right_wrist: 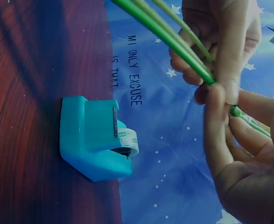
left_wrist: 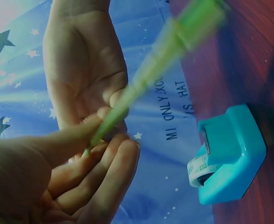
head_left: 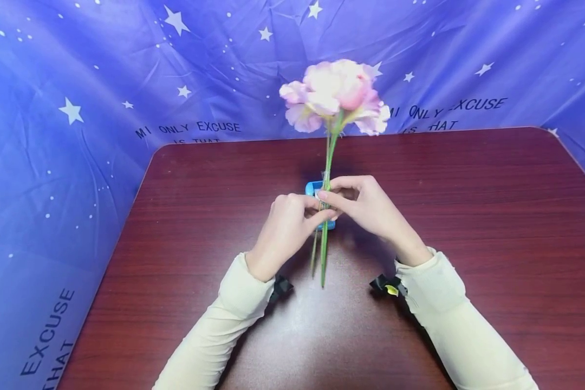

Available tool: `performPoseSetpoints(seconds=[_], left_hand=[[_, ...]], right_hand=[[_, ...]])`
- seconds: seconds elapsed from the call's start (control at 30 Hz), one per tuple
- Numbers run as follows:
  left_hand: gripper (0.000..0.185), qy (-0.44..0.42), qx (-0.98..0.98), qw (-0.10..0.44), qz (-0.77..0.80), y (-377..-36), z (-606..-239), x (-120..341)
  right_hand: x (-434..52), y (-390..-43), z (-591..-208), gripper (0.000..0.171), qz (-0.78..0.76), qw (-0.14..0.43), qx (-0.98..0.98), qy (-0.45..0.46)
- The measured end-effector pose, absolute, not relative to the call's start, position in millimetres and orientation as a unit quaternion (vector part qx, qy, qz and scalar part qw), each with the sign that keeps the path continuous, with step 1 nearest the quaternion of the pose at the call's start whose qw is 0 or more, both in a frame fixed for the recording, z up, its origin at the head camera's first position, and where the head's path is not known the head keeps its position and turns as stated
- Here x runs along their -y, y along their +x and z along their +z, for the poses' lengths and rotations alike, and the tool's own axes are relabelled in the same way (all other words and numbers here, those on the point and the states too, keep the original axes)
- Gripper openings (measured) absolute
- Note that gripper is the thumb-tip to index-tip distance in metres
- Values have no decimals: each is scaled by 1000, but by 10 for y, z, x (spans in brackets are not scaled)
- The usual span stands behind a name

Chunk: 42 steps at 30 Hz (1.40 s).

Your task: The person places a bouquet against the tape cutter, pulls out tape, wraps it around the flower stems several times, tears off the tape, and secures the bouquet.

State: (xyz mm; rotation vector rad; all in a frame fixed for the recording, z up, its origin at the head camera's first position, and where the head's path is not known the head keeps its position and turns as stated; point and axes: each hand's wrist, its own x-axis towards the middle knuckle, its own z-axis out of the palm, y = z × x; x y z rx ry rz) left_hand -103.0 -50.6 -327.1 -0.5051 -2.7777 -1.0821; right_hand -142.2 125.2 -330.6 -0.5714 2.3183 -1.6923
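Pink artificial flowers stand up on thin green stems held above the dark red table. My left hand pinches the stems from the left with thumb and fingers. From the right, my right hand pinches the same stems at the same height. A blue tape dispenser sits on the table just behind the hands, shown closer as the tape dispenser with its tape end sticking out, and as the tape dispenser.
A blue star-printed cloth hangs behind and to the left of the table. Black wrist straps show at both cream sleeves.
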Motion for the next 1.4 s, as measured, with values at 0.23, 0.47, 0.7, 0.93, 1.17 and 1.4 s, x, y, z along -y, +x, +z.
performPoseSetpoints(seconds=[0.23, 0.47, 0.7, 0.93, 1.17, 1.4], left_hand=[[18, -169, 915, 59, -362, -1045, -3259, 484], [17, -171, 905, 55, -386, -1027, -3314, 390], [20, -178, 905, 45, -384, -1046, -3370, 241], [19, -184, 909, 35, -373, -1083, -3438, 104], [18, -186, 893, 7, -410, -1115, -3480, -96], [17, -185, 895, 4, -407, -1158, -3488, -293]], right_hand=[[-1303, -1451, -3263, 20, -533, 81, -816, -210], [-1418, -1428, -3177, 25, -496, 90, -839, -204], [-1553, -1435, -3100, 28, -487, 156, -844, -165], [-1682, -1454, -3067, 29, -435, 172, -867, -169], [-1863, -1462, -3060, 31, -399, 172, -886, -162], [-2039, -1468, -3030, 36, -370, 172, -902, -141]])
